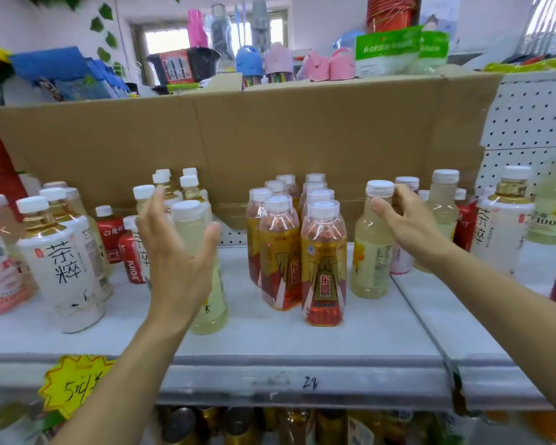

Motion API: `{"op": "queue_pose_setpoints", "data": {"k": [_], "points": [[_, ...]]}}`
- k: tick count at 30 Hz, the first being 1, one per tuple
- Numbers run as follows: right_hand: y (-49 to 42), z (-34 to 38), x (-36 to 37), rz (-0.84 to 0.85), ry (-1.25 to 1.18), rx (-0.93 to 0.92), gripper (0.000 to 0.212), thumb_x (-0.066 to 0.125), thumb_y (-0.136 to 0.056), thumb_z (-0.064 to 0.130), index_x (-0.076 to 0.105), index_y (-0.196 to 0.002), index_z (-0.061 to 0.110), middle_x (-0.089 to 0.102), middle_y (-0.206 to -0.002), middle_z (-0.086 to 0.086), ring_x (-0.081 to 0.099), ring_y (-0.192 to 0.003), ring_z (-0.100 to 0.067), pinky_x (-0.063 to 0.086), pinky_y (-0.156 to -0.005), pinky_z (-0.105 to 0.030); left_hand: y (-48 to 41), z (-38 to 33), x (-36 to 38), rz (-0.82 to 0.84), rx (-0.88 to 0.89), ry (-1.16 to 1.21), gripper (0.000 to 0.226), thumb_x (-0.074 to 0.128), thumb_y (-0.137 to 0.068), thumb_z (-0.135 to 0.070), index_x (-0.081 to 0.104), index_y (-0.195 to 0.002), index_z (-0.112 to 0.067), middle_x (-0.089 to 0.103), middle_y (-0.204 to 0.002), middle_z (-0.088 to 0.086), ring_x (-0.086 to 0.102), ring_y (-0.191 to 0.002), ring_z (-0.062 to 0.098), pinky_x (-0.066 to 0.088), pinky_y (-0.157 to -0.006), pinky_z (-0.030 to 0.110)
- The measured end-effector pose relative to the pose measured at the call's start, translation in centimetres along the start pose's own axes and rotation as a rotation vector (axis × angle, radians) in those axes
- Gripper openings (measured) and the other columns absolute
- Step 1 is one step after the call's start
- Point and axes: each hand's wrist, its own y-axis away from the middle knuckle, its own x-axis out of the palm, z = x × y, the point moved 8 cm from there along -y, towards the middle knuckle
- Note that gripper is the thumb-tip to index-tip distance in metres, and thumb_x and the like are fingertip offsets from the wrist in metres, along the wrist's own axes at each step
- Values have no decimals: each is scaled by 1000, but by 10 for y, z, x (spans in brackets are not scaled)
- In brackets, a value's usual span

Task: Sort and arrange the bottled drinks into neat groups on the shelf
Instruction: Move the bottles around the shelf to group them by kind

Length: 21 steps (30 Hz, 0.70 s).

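Left hand (177,255) fingers released before pale yellow drink bottle (214,303), right hand (410,223) fingers at second pale bottle (371,252) neck, grasp unclear, amber drink bottles (323,261) between, on shelf (302,338)

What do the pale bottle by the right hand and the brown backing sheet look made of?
Bottle: probably clear glossy plastic; the pale drink shows through, white cap. Backing sheet: likely matte cardboard, brown, creased, with a ragged right edge.

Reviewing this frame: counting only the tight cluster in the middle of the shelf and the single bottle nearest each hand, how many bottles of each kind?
amber energy-drink bottles: 8, counted by caps
pale cloudy drink bottles: 2
Total: 10
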Motion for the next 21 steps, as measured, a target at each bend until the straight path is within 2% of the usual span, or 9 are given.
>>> {"op": "queue_pose_setpoints", "data": {"k": [2,4,7,11,14,16,18,19,21], "points": [[12,6,-7,35,-37,-7,15,55,-100,27,57,-107,13,63,-96,3,60,-89,-14,48,-76,-30,-3,16,2,82,-136,78,69,62,-96,-30,24,-152,-23,35,-143,-3,43,-127,15,41,-104,37],[27,14,-15,56,-54,-15,19,55,-100,26,57,-112,10,64,-102,-1,60,-92,-12,51,-78,-25,-5,25,8,170,-201,132,47,56,-99,-33,35,-142,-31,49,-131,-7,52,-117,16,44,-93,36],[49,23,-21,46,-49,-52,20,56,-99,26,56,-114,13,61,-101,7,58,-85,7,46,-70,-14,-4,25,11,178,-227,172,25,51,-102,-31,43,-125,-30,57,-112,-13,57,-111,18,44,-87,36],[69,24,-24,-33,-67,-56,29,58,-97,33,52,-121,18,56,-102,18,55,-91,3,42,-76,-18,12,5,18,184,-220,169,37,50,-103,-35,41,-136,-21,58,-113,-9,57,-107,14,45,-90,37],[86,16,-14,-3,-102,6,50,64,-94,30,40,-137,23,53,-113,16,52,-98,10,39,-77,-11,23,-5,29,217,-188,210,31,51,-102,-40,42,-128,-26,59,-113,-8,58,-105,11,50,-95,45],[102,4,-4,39,-86,43,73,71,-89,27,26,-147,29,49,-121,19,52,-103,9,39,-83,-11,31,-9,37,246,-181,240,41,50,-101,-44,39,-135,-25,59,-121,-6,58,-108,7,49,-97,41],[117,-7,6,76,-73,72,94,75,-85,22,11,-153,33,45,-133,18,51,-115,-1,40,-97,-22,47,-8,43,294,-184,227,62,57,-98,-42,25,-149,-29,47,-139,-7,50,-120,8,42,-101,28],[122,-12,10,86,-75,83,100,76,-85,19,6,-154,34,42,-140,14,47,-123,-5,38,-102,-27,57,-4,46,322,-190,195,77,64,-94,-37,15,-153,-32,39,-147,-7,43,-128,8,37,-104,24],[127,-16,14,70,-91,95,103,76,-85,18,3,-154,35,38,-148,9,41,-131,-8,36,-109,-34,75,8,52,390,-187,134,107,79,-83,-24,0,-155,-34,25,-159,-5,31,-139,7,31,-110,27]]}}
